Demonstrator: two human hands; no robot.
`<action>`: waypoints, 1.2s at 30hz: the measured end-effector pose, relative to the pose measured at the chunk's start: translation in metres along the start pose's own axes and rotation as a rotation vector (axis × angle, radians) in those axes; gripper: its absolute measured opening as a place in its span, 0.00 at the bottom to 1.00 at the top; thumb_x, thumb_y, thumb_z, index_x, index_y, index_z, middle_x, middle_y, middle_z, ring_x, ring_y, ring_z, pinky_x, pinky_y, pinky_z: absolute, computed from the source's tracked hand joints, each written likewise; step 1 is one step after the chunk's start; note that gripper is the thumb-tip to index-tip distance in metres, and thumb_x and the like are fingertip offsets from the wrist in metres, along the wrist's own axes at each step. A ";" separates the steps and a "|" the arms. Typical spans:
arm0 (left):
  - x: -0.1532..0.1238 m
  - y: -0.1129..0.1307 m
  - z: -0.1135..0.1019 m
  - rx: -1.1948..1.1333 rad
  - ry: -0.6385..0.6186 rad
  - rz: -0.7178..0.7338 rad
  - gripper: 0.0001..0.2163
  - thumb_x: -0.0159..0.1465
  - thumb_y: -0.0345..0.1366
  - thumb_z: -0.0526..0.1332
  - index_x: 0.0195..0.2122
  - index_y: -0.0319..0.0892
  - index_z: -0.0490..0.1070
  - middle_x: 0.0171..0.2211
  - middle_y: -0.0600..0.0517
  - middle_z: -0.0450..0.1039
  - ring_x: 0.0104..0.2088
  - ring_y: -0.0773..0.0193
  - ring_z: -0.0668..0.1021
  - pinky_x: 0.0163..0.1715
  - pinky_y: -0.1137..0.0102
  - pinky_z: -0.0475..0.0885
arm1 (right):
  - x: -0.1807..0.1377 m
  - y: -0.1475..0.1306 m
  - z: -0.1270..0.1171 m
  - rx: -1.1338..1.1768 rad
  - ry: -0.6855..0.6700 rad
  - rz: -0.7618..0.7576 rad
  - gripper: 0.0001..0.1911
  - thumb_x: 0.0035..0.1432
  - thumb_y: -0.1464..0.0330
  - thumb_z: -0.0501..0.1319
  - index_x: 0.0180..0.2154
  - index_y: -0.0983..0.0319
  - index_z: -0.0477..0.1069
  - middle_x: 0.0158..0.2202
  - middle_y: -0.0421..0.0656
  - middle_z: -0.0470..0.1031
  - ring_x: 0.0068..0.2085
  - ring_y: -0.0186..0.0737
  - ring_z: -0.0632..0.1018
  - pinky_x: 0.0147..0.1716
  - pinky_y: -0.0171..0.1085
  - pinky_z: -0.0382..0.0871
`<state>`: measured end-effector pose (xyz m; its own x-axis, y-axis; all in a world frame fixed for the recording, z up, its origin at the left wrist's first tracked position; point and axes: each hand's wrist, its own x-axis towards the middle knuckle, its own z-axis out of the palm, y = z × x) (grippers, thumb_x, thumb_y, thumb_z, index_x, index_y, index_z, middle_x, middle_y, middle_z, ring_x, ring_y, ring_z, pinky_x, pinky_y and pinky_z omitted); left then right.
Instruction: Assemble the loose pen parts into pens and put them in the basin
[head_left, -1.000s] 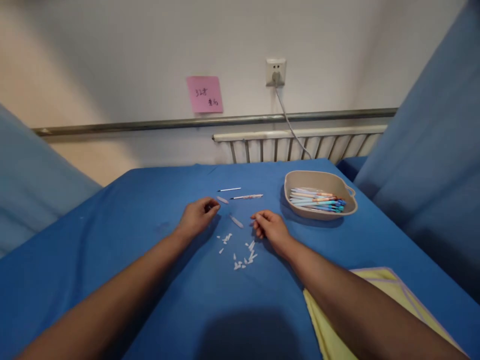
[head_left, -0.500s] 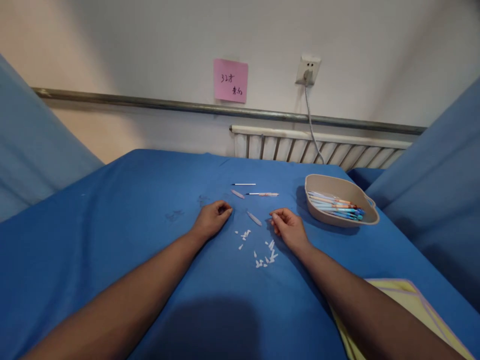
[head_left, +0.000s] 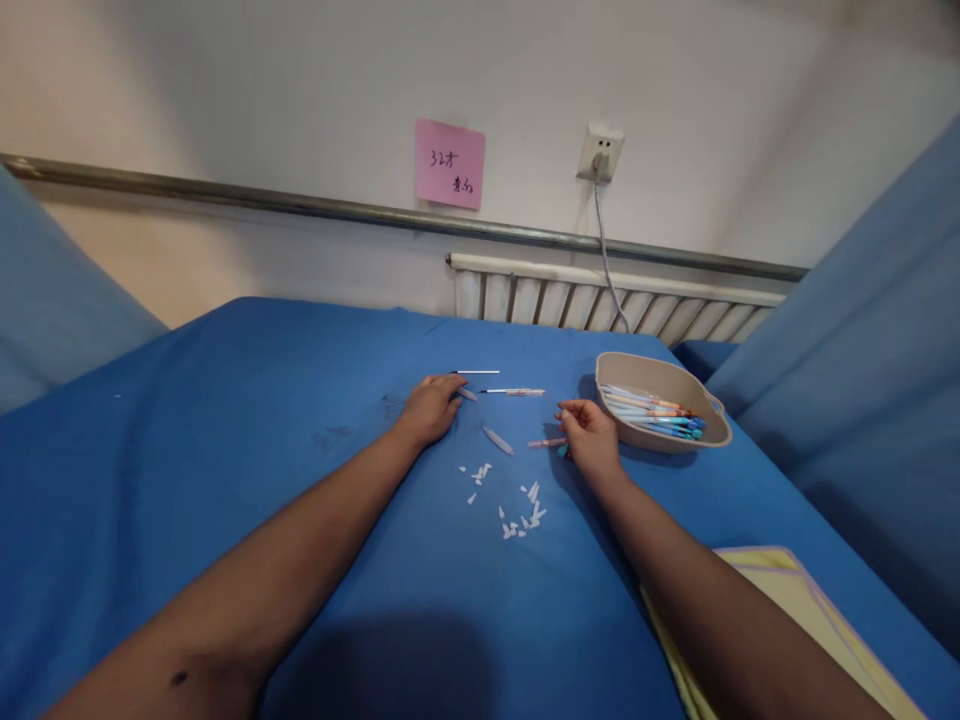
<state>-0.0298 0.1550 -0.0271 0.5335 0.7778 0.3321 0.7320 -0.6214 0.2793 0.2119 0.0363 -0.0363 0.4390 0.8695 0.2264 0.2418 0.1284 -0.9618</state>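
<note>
My left hand rests on the blue-covered table, its fingertips touching a small clear pen part. Just beyond lie a thin white refill and a pen refill with a pink end. My right hand is closed on a pink pen with a blue end, beside the beige tray full of coloured pens. A clear pen cap lies between my hands. Several tiny white pieces are scattered in front of them.
A yellow cloth lies at the table's near right corner. Blue fabric panels stand on both sides. Behind are a wall with a pink note, a socket with a cable, a metal rail and a white radiator.
My left hand slid forward to the clear pen part. My right hand moved right toward the tray and now holds a pink pen. The view shifted slightly.
</note>
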 end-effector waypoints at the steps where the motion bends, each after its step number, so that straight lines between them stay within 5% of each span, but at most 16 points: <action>1: 0.002 -0.001 0.001 0.007 -0.023 -0.008 0.16 0.61 0.33 0.53 0.50 0.43 0.67 0.52 0.48 0.68 0.52 0.57 0.67 0.53 0.63 0.58 | 0.004 0.002 0.001 -0.096 -0.021 -0.043 0.11 0.53 0.65 0.56 0.37 0.63 0.69 0.33 0.43 0.75 0.33 0.38 0.75 0.34 0.37 0.70; 6: 0.001 0.001 0.000 0.086 -0.050 -0.089 0.13 0.63 0.37 0.53 0.47 0.45 0.70 0.48 0.48 0.70 0.48 0.55 0.68 0.49 0.62 0.60 | 0.032 -0.004 0.022 -0.717 -0.223 -0.246 0.14 0.59 0.69 0.52 0.46 0.60 0.70 0.46 0.44 0.73 0.47 0.39 0.72 0.47 0.37 0.62; 9: -0.004 0.005 -0.004 0.134 -0.025 -0.107 0.12 0.63 0.40 0.53 0.42 0.45 0.72 0.43 0.46 0.71 0.45 0.55 0.68 0.46 0.62 0.61 | 0.052 -0.010 0.042 -0.888 -0.308 -0.266 0.15 0.61 0.68 0.51 0.46 0.59 0.71 0.48 0.44 0.73 0.49 0.39 0.70 0.49 0.35 0.59; 15: -0.016 0.009 -0.012 0.016 0.025 -0.149 0.12 0.62 0.44 0.55 0.36 0.42 0.70 0.37 0.47 0.73 0.41 0.56 0.70 0.43 0.64 0.63 | 0.077 -0.010 0.071 -0.983 -0.437 -0.226 0.11 0.58 0.67 0.55 0.38 0.59 0.75 0.41 0.47 0.76 0.44 0.43 0.73 0.41 0.36 0.61; 24: -0.035 0.009 -0.018 -0.407 0.037 -0.291 0.16 0.60 0.50 0.54 0.35 0.41 0.68 0.30 0.52 0.73 0.32 0.62 0.74 0.34 0.69 0.69 | 0.082 -0.015 0.082 -1.001 -0.574 -0.162 0.08 0.49 0.63 0.64 0.33 0.58 0.75 0.32 0.42 0.77 0.33 0.38 0.75 0.28 0.32 0.60; 36: -0.067 0.023 -0.024 -0.769 -0.003 -0.353 0.16 0.57 0.48 0.58 0.38 0.39 0.69 0.32 0.51 0.74 0.33 0.63 0.75 0.35 0.69 0.70 | 0.036 -0.027 0.061 -0.834 -0.373 -0.241 0.05 0.54 0.65 0.60 0.31 0.60 0.71 0.36 0.43 0.74 0.38 0.38 0.73 0.36 0.33 0.61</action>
<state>-0.0589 0.0866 -0.0213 0.3296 0.9380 0.1076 0.3642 -0.2315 0.9021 0.1688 0.0934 -0.0112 0.0267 0.9789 0.2024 0.8941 0.0672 -0.4428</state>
